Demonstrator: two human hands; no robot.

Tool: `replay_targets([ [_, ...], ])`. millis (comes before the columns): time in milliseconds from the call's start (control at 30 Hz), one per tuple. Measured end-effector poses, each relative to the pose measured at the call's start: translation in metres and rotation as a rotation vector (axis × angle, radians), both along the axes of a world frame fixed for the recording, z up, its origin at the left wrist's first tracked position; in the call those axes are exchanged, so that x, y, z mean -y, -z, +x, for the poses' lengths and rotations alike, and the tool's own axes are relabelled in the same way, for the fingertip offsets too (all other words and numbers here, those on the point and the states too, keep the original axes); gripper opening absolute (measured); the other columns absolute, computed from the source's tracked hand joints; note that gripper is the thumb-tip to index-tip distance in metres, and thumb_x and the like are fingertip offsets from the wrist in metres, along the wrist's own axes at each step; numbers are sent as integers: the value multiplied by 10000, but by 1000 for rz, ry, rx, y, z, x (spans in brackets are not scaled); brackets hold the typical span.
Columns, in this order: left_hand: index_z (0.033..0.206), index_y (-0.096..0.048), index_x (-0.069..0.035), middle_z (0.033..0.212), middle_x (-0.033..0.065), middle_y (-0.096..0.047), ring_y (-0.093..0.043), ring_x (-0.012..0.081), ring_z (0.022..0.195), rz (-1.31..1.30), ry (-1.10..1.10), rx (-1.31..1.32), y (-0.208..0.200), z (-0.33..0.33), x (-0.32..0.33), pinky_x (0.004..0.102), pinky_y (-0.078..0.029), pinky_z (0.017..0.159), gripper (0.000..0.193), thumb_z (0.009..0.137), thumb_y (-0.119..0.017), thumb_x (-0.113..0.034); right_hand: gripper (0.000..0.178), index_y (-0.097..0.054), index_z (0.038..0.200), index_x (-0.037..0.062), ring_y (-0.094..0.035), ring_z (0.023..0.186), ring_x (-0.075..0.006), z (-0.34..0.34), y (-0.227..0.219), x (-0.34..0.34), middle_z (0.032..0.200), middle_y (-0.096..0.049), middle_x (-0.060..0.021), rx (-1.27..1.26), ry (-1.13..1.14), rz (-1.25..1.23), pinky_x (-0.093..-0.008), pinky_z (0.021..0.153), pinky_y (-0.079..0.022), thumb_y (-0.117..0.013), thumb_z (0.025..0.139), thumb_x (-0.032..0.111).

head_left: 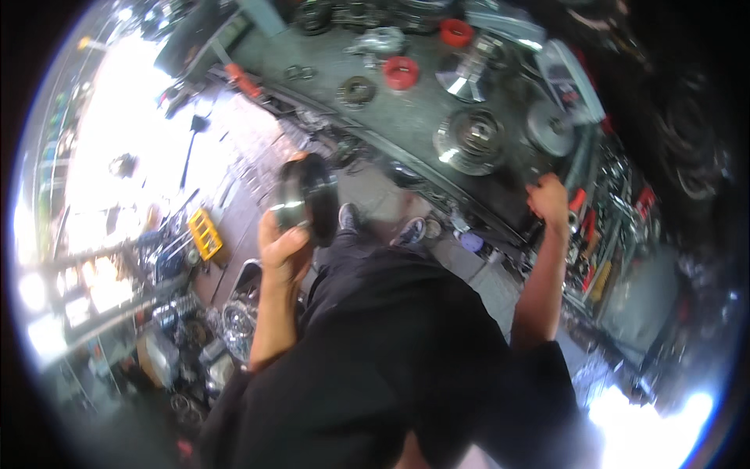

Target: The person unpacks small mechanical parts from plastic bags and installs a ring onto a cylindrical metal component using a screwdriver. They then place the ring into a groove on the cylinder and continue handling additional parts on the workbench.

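Observation:
My left hand point(280, 252) grips a round, dark metal drum-like part point(319, 199) with a shiny band, held on edge in the air off the bench's front side. My right hand point(549, 200) is over the right end of the workbench point(312, 98), its fingers curled; whatever they hold, if anything, is hidden. Near that hand stand a stepped metal disc point(478, 139) and a plain grey metal disc point(551, 127). Farther left on the bench lie a small dark geared ring point(357, 91) and a red ring point(401, 73).
Another red ring point(456, 32) and a cast metal housing point(380, 41) sit toward the bench's back. Hand tools with red handles point(587, 234) crowd the right side. A yellow crate-like object point(205, 234) and piled machine parts point(238, 320) are on the left.

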State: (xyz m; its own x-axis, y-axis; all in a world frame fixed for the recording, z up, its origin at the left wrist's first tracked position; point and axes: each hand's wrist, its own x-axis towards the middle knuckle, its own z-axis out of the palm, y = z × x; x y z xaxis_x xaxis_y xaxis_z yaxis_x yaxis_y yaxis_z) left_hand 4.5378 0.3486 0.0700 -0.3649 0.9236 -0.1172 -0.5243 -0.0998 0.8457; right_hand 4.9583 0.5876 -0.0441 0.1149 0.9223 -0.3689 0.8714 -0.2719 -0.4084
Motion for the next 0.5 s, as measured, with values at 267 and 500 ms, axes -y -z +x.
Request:
replay_targets([
  [267,1145,-710,12,1585,171,-303,-310,292,1457,72,24,-216,-15,-112,29,420,-239,1175,440,751,-760,-177,172,-666,996,28,-664,582,-200,-64,-23,68,758,-700,-124,-33,182,258,-345,549,-514,-674,939,191],
  [500,1077,-724,-1,1588,164,-290,-248,309,1490,127,-31,-303,0,-302,102,442,-192,1199,368,755,-793,-166,260,-653,914,30,-562,563,-112,-266,-83,165,684,-626,-35,-139,299,460,-284,503,-438,-635,1004,274],
])
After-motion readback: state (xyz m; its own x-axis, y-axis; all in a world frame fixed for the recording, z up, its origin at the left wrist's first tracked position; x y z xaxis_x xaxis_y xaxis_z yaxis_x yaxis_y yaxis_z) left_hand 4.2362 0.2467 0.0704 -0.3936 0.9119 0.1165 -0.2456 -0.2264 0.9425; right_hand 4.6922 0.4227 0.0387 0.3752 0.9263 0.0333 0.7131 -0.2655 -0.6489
